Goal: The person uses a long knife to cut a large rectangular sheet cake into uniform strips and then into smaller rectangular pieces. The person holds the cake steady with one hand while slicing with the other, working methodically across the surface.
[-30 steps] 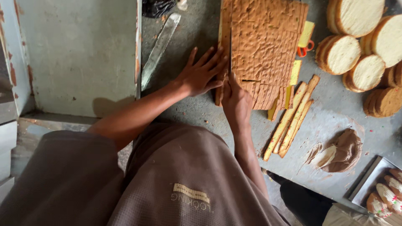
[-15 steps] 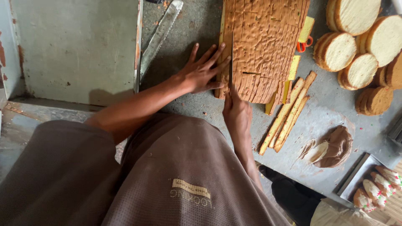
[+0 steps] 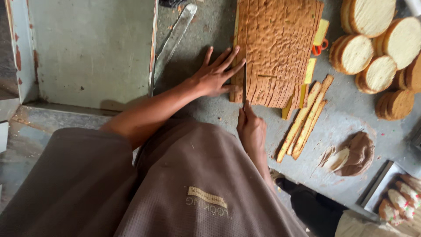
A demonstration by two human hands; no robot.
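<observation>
Far left stands a grey-green panel [image 3: 92, 48], and beside it a long metal blade [image 3: 175, 37] lies loose on the worktop [image 3: 351, 118]. The left hand [image 3: 217, 77] is spread wide, fingers flat, pressing the left edge of the brown cake slab [image 3: 276, 48], which sits at top centre and is already scored into narrow strips. The right hand [image 3: 252, 129] is closed around a knife [image 3: 244, 85] whose thin blade runs upright in the seam just beside the left fingers. I'd judge the slicing is in hand, with the cut being made at the slab's left edge. The next stroke seems to call for a straight draw along the seam and for the left fingers to stay off the blade line. Right of the slab lie trimmed strips [image 3: 307, 118], then a brown scrap heap [image 3: 353, 153]. Round sponge cakes [image 3: 377, 44] are stacked at top right, and a tray [image 3: 381, 188] with decorated pastries sits at bottom right
</observation>
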